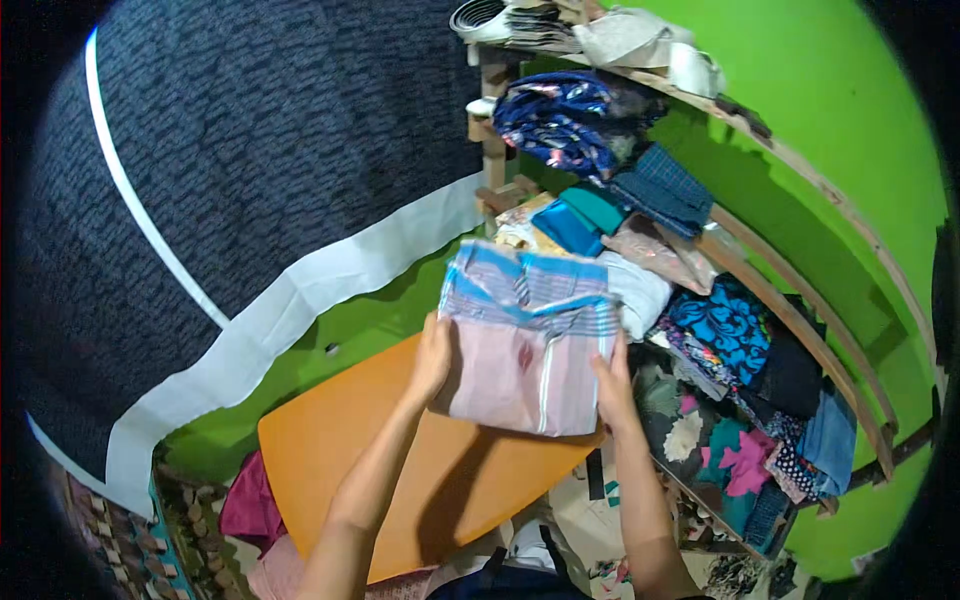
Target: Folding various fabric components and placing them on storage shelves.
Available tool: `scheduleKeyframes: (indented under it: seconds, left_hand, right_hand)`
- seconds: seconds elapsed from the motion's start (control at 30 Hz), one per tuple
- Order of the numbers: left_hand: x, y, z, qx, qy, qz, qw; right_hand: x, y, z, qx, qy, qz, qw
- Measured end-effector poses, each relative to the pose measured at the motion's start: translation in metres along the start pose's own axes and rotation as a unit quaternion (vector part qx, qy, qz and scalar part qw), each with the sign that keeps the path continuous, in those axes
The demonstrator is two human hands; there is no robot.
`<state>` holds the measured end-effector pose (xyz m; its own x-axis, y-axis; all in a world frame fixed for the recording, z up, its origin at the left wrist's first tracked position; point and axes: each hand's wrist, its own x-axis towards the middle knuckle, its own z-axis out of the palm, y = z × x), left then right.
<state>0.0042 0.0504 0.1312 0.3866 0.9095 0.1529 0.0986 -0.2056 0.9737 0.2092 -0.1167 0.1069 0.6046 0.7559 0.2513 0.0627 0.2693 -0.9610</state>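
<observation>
The person holds a folded cloth (525, 345), pink below with blue and white stripes on top, up above the orange board (400, 450). The left hand (433, 358) is clamped on the cloth's left edge, fingers tucked behind it, and the right hand (612, 385) is closed on the lower right edge. The cloth hangs in the air between the board and the wooden shelves (790, 300), its upper part just in front of the white bundle (635, 290) on the middle shelf.

The shelves are packed: a dark blue flowered cloth (570, 120) on top, teal folded pieces (585, 215) and a checked blue one (665, 185) under it, and bright flowered fabrics (730, 330) lower down.

The risk I see is in the fold itself. Both hands grip only the sides, so the middle layers could sag open and the neat square come undone. The stacks also look loosely piled and slope outward, so a nudge from the cloth or a wrist could tip a pile off the shelf.
</observation>
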Motion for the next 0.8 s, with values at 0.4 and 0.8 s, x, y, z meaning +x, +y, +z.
scheduleKeyframes:
  seconds: [0.4,0.8]
  left_hand:
    - [0.131,0.187,0.189,0.157,-0.036,0.286,0.945]
    - [0.242,0.215,0.298,0.221,-0.030,0.347,0.911]
  right_hand:
    - [0.105,-0.168,-0.130,0.009,0.142,-0.139,0.980]
    - [0.228,-0.143,-0.208,-0.021,0.250,-0.119,0.961]
